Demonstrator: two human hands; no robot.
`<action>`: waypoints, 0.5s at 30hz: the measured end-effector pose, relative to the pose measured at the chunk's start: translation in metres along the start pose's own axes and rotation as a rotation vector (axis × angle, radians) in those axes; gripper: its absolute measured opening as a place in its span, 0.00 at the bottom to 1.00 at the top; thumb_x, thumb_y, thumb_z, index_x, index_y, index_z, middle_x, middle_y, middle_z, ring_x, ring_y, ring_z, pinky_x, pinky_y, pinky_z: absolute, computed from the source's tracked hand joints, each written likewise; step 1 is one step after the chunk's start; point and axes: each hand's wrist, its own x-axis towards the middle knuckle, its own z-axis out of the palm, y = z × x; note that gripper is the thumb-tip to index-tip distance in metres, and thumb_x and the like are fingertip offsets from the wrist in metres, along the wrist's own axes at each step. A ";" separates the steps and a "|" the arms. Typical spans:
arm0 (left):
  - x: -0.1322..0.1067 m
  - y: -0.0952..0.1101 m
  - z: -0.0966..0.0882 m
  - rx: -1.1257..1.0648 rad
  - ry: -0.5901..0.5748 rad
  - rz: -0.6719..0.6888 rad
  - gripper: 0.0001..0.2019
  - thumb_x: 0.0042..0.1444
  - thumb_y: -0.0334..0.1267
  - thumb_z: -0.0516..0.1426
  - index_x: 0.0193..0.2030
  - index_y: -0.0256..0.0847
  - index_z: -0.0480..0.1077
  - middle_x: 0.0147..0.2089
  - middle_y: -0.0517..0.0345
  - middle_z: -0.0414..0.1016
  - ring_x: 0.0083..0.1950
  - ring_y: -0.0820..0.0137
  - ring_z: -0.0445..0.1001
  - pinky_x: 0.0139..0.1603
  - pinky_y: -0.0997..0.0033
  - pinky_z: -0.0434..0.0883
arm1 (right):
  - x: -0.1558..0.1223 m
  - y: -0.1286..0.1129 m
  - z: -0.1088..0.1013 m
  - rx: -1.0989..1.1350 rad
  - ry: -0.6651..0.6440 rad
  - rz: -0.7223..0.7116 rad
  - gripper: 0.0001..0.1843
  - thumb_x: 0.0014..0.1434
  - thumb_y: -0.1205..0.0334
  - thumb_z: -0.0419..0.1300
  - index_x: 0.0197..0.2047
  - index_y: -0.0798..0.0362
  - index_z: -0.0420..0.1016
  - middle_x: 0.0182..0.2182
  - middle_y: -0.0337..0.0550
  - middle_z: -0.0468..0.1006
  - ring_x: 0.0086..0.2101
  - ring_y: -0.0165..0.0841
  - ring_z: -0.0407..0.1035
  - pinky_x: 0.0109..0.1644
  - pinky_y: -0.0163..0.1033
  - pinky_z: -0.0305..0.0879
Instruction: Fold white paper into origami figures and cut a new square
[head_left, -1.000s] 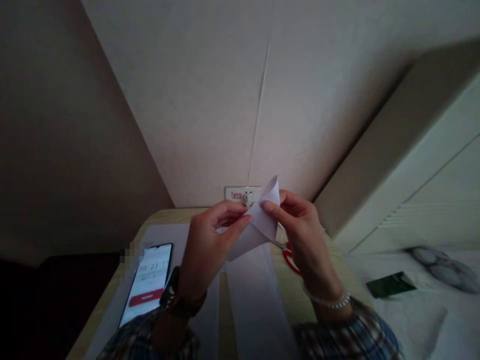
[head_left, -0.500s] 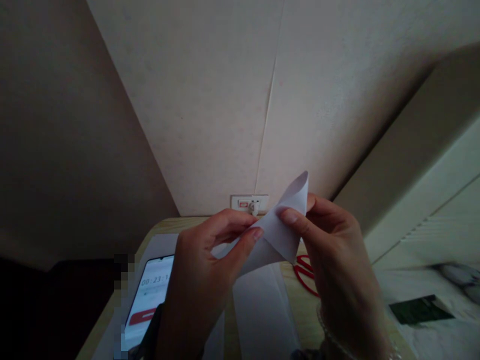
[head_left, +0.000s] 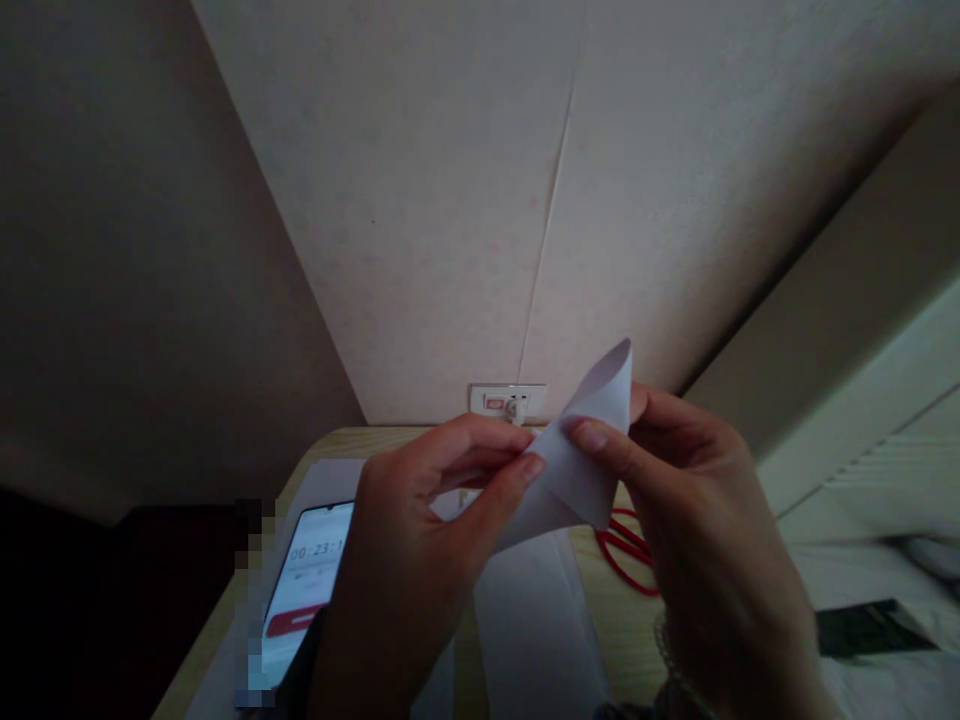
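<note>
Fingers (head_left: 525, 468) of the left hand (head_left: 420, 560) were closed in a pinch on the lower left flap of a folded sheet of white paper (head_left: 577, 470), thumb and forefinger meeting on its edge. The right hand (head_left: 697, 530) gripped the same sheet from the other side, its thumb pressed flat on the front face and the remaining fingers curled behind. The paper was held in the air above the far middle of the desk (head_left: 622, 630), touching nothing but the two hands.

The work appeared to be partway through: the sheet already carried at least one diagonal fold and narrowed to a point at its lower end, while its upper corner curled loosely and had not been creased flat. How many folds it held in all could not be told from this angle. The paper looked thin, plain and unmarked, pale against the dim room.

Below the hands, a long strip of white paper (head_left: 532, 620) lay flat on the desk, running toward its near edge. Red-handled scissors (head_left: 626, 555) rested just beside that strip, toward the desk's right edge, partly hidden behind the right hand. A phone (head_left: 307, 590) with a lit timer screen lay near the left edge. A wall socket (head_left: 506, 402) sat above the far edge.
</note>
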 end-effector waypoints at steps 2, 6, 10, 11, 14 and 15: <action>0.000 -0.001 0.000 -0.002 -0.004 -0.004 0.03 0.48 0.39 0.63 0.30 0.46 0.80 0.28 0.60 0.82 0.29 0.65 0.80 0.31 0.71 0.76 | 0.000 0.000 0.000 -0.001 0.002 0.001 0.08 0.50 0.56 0.69 0.26 0.49 0.76 0.20 0.36 0.73 0.20 0.28 0.66 0.19 0.32 0.59; -0.001 0.000 -0.001 -0.015 0.009 -0.003 0.04 0.48 0.39 0.64 0.31 0.46 0.80 0.28 0.61 0.82 0.29 0.66 0.80 0.31 0.71 0.76 | 0.001 0.001 0.001 -0.003 0.000 0.002 0.07 0.51 0.56 0.69 0.28 0.48 0.78 0.20 0.36 0.72 0.20 0.29 0.67 0.19 0.32 0.59; -0.001 0.003 -0.001 -0.017 0.007 -0.030 0.03 0.47 0.38 0.63 0.28 0.46 0.80 0.28 0.63 0.82 0.24 0.70 0.76 0.33 0.71 0.76 | 0.001 0.001 0.000 0.000 -0.009 0.007 0.09 0.50 0.58 0.69 0.25 0.49 0.75 0.19 0.35 0.71 0.20 0.28 0.65 0.19 0.31 0.58; -0.001 0.004 -0.001 -0.024 0.010 -0.033 0.03 0.47 0.37 0.63 0.28 0.47 0.80 0.27 0.63 0.81 0.24 0.71 0.76 0.34 0.72 0.76 | 0.002 0.001 0.000 0.001 -0.011 0.010 0.10 0.50 0.58 0.70 0.24 0.49 0.74 0.19 0.35 0.71 0.19 0.27 0.64 0.19 0.31 0.57; 0.001 0.004 0.000 -0.047 0.005 -0.035 0.03 0.46 0.37 0.64 0.28 0.47 0.81 0.26 0.64 0.81 0.23 0.71 0.75 0.32 0.73 0.76 | 0.002 0.000 0.000 -0.001 -0.014 0.020 0.12 0.50 0.57 0.69 0.22 0.49 0.72 0.19 0.35 0.71 0.19 0.27 0.63 0.19 0.32 0.58; 0.001 0.004 0.000 -0.050 0.002 -0.038 0.03 0.46 0.37 0.64 0.28 0.47 0.81 0.27 0.63 0.81 0.24 0.71 0.76 0.32 0.72 0.76 | 0.002 0.000 0.000 -0.005 -0.012 0.021 0.12 0.50 0.57 0.69 0.22 0.49 0.72 0.19 0.35 0.71 0.19 0.27 0.64 0.20 0.33 0.59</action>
